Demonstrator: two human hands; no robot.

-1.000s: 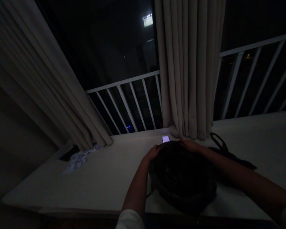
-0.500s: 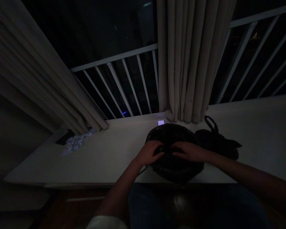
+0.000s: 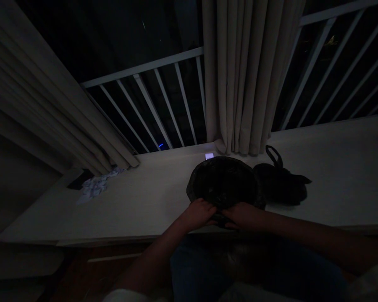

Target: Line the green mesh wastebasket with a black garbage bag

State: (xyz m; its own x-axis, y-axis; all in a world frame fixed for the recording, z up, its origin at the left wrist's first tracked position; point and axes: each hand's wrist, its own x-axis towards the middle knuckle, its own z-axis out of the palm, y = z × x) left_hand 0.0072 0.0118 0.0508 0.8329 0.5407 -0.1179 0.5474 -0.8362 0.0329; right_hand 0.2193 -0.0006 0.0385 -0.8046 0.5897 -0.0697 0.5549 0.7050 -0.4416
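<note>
A dark round basket-like object rests on a pale ledge in dim light. My left hand and my right hand lie side by side on its near rim, fingers curled over the edge. A black bag with a loop handle lies just right of the dark object. A small lit screen glows behind it.
Beige curtains hang at the left and the centre. A white railing stands behind the ledge, with darkness beyond. A crumpled white paper or cloth lies at the ledge's left end beside a dark flat thing.
Both hands slid from the far rim of the dark round object, across its top, to its near rim. The view tilted downward.
</note>
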